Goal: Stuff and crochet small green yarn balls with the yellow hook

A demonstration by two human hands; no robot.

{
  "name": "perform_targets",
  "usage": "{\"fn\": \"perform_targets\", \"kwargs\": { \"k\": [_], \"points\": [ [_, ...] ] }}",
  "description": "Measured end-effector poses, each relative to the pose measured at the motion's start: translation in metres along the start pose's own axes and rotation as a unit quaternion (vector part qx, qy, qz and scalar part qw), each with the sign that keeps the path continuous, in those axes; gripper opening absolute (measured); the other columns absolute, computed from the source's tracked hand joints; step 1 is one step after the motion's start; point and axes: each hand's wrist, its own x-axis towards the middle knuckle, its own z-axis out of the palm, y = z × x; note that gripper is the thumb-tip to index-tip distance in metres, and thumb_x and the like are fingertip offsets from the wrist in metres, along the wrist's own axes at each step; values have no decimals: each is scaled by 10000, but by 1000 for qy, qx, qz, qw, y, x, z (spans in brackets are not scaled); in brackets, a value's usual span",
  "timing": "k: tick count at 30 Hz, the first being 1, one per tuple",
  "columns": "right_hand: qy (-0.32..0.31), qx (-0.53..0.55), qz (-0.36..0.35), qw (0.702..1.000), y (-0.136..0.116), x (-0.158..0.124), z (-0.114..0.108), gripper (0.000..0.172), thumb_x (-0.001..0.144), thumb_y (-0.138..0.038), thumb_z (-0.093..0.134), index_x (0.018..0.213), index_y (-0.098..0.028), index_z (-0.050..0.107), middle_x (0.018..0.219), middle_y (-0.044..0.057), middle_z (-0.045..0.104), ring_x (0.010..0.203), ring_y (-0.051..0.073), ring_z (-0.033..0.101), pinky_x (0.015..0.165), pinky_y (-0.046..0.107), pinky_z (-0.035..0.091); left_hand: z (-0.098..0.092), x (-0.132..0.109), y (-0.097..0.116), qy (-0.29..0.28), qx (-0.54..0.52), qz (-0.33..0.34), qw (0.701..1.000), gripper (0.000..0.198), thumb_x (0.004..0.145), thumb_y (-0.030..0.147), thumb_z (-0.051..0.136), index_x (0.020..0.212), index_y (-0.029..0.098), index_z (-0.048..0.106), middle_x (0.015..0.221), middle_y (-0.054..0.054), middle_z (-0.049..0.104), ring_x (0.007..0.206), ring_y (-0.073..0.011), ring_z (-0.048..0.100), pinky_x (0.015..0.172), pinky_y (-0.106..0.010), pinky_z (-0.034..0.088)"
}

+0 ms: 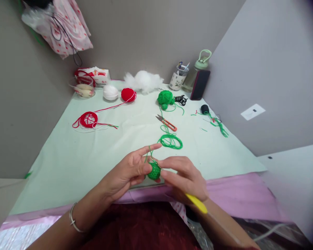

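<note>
My left hand (130,170) pinches a small green crocheted piece (154,171) between thumb and fingers, with its forefinger stretched out and green yarn running over it. My right hand (184,177) is closed round a crochet hook with a yellow handle (197,203), its tip at the green piece. The green strand leads up to a loose loop of green yarn (170,140) on the pale green table cover (67,156), and further to a green yarn ball (165,98).
Orange-handled snips (167,122) lie beyond the loop. Farther back are a red yarn ball (128,94), loose red yarn (88,120), a white ball (110,92), white stuffing (143,81), a black hair clip (181,100), a cup of pens (179,77), a bottle (198,69) and a phone (200,85).
</note>
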Motion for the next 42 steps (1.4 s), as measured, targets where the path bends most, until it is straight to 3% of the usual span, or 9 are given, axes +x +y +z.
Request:
{"fn": "perform_targets", "kwargs": {
  "k": [7, 13, 17, 22, 25, 29, 34, 39, 42],
  "points": [
    [101, 214, 153, 959, -7, 8, 8, 197, 1062, -281, 623, 1151, -255, 797, 973, 72, 840, 886, 205, 803, 750, 347, 668, -1, 0, 10, -8, 21, 6, 1000, 877, 730, 353, 957, 1514, 242, 580, 966, -20, 697, 728, -109, 586, 618, -237, 338],
    [78, 265, 227, 934, -5, 7, -2, 163, 1041, -258, 646, 1061, -241, 807, 931, 63, 837, 852, 214, 786, 757, 373, 654, -5, -2, 11, -21, 43, 27, 998, 831, 768, 295, 925, 1519, 249, 572, 947, -4, 681, 757, -116, 578, 706, -268, 397],
    [91, 299, 287, 905, 0, 7, -7, 145, 1024, -260, 668, 1001, -225, 807, 829, 53, 800, 738, 193, 735, 668, 342, 627, -5, -4, 14, -20, 70, 28, 997, 714, 803, 299, 893, 1467, 248, 634, 959, -13, 673, 760, -123, 551, 700, -283, 381],
    [89, 385, 361, 845, 3, 8, -5, 140, 1005, -287, 697, 942, -203, 789, 787, 36, 775, 618, 155, 719, 570, 279, 609, -2, -3, 12, 9, 88, 33, 996, 682, 825, 322, 872, 1462, 242, 642, 1025, -47, 714, 817, -155, 575, 736, -304, 383],
    [57, 425, 395, 812, 3, 7, -2, 136, 989, -318, 723, 958, -204, 792, 821, 36, 773, 657, 154, 732, 599, 273, 615, 3, -2, 9, 52, 82, 51, 994, 662, 857, 325, 841, 1473, 232, 618, 1065, -70, 731, 865, -184, 610, 719, -305, 369],
    [39, 403, 358, 841, 5, 4, 5, 125, 1002, -293, 711, 1043, -246, 819, 903, 40, 783, 791, 164, 737, 724, 309, 630, 6, -1, 5, 93, 67, 73, 991, 670, 853, 340, 845, 1474, 261, 604, 1081, -51, 685, 861, -172, 600, 654, -284, 333],
    [70, 366, 313, 874, 3, 6, 11, 153, 1020, -249, 681, 1084, -263, 818, 900, 35, 781, 774, 164, 711, 700, 319, 621, 5, 0, 2, 81, 61, 76, 992, 727, 841, 339, 859, 1504, 258, 571, 1051, -45, 657, 871, -173, 597, 635, -279, 329],
    [70, 203, 237, 948, -4, 11, 11, 227, 1008, -139, 647, 1096, -266, 813, 946, 47, 817, 847, 194, 751, 704, 334, 631, 8, -1, -3, 72, 44, 108, 991, 641, 856, 290, 858, 1451, 271, 621, 982, -8, 647, 869, -162, 646, 734, -295, 417],
    [75, 149, 211, 963, -4, 14, 13, 278, 993, -86, 630, 1091, -272, 812, 951, 45, 834, 885, 210, 773, 745, 359, 635, 9, -3, -5, 79, 27, 119, 989, 568, 829, 275, 886, 1365, 281, 697, 933, 24, 596, 814, -133, 645, 776, -306, 442]
  ]
}}
